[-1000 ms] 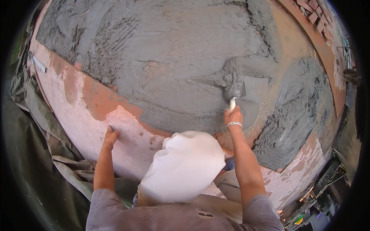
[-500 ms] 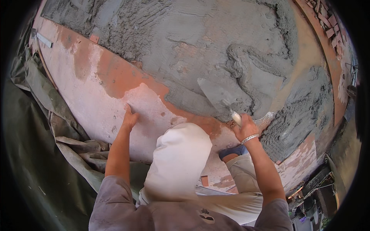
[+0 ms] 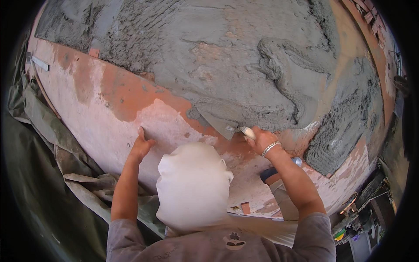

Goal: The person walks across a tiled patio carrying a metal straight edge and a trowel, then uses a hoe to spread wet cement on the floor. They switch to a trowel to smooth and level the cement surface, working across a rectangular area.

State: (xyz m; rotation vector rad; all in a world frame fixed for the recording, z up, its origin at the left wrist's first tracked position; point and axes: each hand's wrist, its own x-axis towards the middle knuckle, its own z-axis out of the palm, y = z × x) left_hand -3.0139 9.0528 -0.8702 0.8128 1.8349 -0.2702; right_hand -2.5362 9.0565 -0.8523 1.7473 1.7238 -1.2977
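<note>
My right hand (image 3: 261,141) grips the pale handle of a pointing-type trowel (image 3: 218,122). The trowel's flat blade points to the upper left and lies along the near edge of the wet grey mortar (image 3: 209,78). A silver bracelet circles my right wrist. My left hand (image 3: 142,145) rests on the dusty pinkish floor (image 3: 118,144), its thumb apart from the fingers and nothing in it. Between that hand and the mortar runs a damp reddish strip (image 3: 126,94). Under the trowel, the blade's contact with the mortar is partly hidden.
A dark green tarp (image 3: 39,174) lies folded along the left. A metal-ended tool (image 3: 40,63) with a long handle lies at the far left. Small red tile pieces (image 3: 94,53) sit at the mortar's edge. Muddy water (image 3: 345,56) and a raised rim curve along the right. Clutter fills the lower right.
My right hand has drawn the trowel left and nearer to me, its blade now at the mortar's near edge. My left hand stays on the floor.
</note>
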